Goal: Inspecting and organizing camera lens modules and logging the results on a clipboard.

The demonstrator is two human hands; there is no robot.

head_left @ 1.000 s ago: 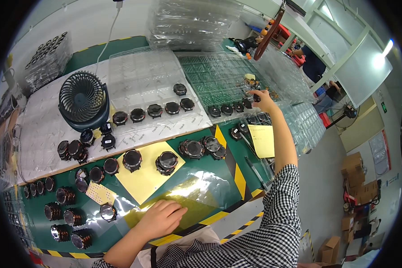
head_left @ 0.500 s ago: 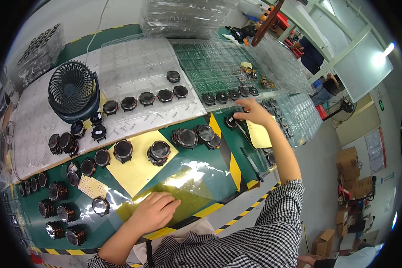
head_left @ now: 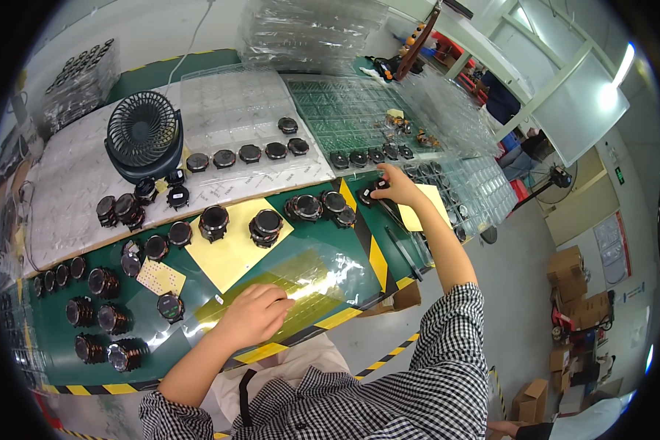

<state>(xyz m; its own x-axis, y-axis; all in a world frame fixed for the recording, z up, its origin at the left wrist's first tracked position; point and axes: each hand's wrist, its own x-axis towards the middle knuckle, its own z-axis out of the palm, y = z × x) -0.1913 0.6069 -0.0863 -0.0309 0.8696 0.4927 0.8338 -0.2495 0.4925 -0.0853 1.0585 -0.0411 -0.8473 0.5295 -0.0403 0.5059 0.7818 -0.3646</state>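
My right hand is at the far right of the green mat, with thumb and forefinger closed on a round black watch case. Another black watch case sits right beside those fingers. My left hand rests palm down on a yellow transparent film near the front edge, fingers loosely bent and nothing seen in them. To its left lies a single watch case with a lit face. Stacked watch cases stand on a yellow sheet beyond the left hand.
A dark fan stands at the back left. Several watch cases line a clear tray and a second tray. Stacked watch cases fill the left. Tweezers and a yellow note lie by my right forearm.
My right hand has come down slightly and its fingers have closed on a watch case. The left hand stays on the film. The whole view has shifted a little.
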